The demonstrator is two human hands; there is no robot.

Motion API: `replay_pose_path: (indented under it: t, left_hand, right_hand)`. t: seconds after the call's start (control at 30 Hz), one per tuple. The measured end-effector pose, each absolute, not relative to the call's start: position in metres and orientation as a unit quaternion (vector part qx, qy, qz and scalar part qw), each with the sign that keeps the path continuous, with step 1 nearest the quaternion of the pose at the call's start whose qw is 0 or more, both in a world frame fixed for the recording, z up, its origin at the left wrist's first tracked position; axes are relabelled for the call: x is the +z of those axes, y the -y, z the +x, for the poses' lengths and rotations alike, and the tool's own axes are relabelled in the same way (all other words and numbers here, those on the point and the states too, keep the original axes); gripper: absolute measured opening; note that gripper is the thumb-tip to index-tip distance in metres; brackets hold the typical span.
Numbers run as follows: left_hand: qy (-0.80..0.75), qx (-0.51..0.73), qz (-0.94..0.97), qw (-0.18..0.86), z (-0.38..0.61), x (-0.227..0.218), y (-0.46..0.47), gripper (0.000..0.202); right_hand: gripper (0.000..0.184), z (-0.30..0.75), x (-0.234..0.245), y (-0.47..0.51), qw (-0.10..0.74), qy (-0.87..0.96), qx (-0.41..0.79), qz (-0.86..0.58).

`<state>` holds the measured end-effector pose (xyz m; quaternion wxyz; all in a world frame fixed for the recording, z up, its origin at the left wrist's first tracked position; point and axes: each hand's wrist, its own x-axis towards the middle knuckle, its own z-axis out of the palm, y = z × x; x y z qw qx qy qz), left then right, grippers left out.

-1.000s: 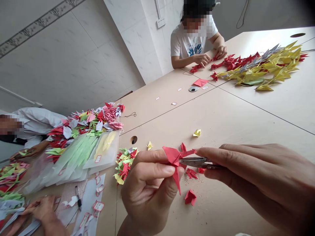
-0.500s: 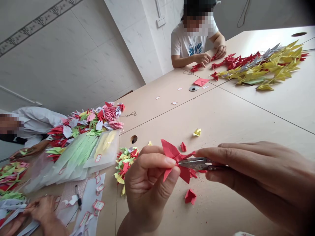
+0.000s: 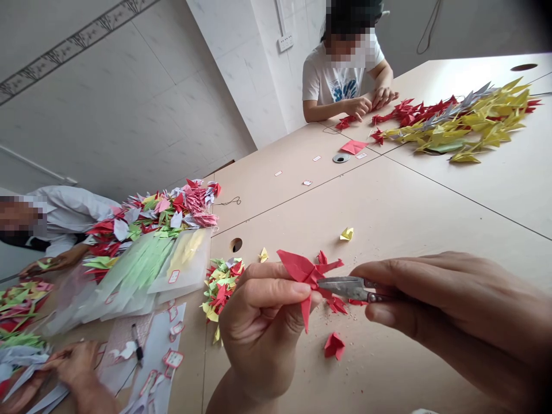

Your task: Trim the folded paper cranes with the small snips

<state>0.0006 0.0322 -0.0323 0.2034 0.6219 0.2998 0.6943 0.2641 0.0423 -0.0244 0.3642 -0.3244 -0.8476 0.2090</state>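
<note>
My left hand [image 3: 267,322] pinches a red folded paper crane [image 3: 301,269] between thumb and fingers. My right hand [image 3: 448,310] is closed around a pair of small metal snips [image 3: 345,287]; most of the handles are hidden in the hand. The snips' tip meets the crane near its middle, beside my left fingertips. Whether the jaws are parted there is too small to tell. Below on the table lies a red folded paper piece [image 3: 334,346]. More red folded paper [image 3: 336,305] shows behind the snips.
A yellow folded paper piece [image 3: 347,234] lies beyond my hands, amid tiny crumbs. To the left are a colourful crane pile [image 3: 219,287], plastic bags [image 3: 150,259] and a co-worker's hands [image 3: 80,368]. Another person [image 3: 345,80] sits across, near yellow and red crane strings [image 3: 466,123].
The crane has turned in my left hand, so its wings sit at a different angle. The snips have shifted slightly right and remain against the crane.
</note>
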Motion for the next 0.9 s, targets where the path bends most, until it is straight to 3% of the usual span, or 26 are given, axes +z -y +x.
replay_pose_path:
  t: [0.07,0.2,0.33,0.5,0.63,0.73,0.9]
  left_hand:
    - [-0.3,0.693,0.63,0.183,-0.001,-0.034,-0.034,0.031]
    - [-0.266,0.682,0.67,0.126,-0.007,-0.037,-0.039,0.039]
    - [-0.259,0.673,0.688,0.08,-0.013,-0.038,-0.041,0.041]
    - [-0.269,0.666,0.694,0.046,-0.014,-0.036,-0.039,0.035]
    - [-0.35,0.65,0.674,0.033,-0.004,-0.036,-0.027,0.007]
    - [-0.414,0.648,0.638,0.042,0.003,-0.039,-0.018,0.023]
    - [-0.412,0.645,0.643,0.029,0.002,-0.041,-0.014,0.018]
  right_hand:
    - [0.023,0.264,-0.026,-0.042,0.374,0.837,0.223,-0.331]
    - [0.047,0.263,-0.033,-0.04,0.394,0.82,0.241,-0.339]
    - [0.051,0.265,-0.037,-0.038,0.392,0.813,0.26,-0.344]
    - [0.037,0.268,-0.03,-0.042,0.368,0.813,0.285,-0.349]
    - [0.031,0.269,-0.026,-0.045,0.338,0.832,0.283,-0.338]
    - [0.025,0.269,-0.026,-0.046,0.344,0.82,0.315,-0.331]
    - [0.029,0.267,-0.025,-0.046,0.344,0.813,0.337,-0.328]
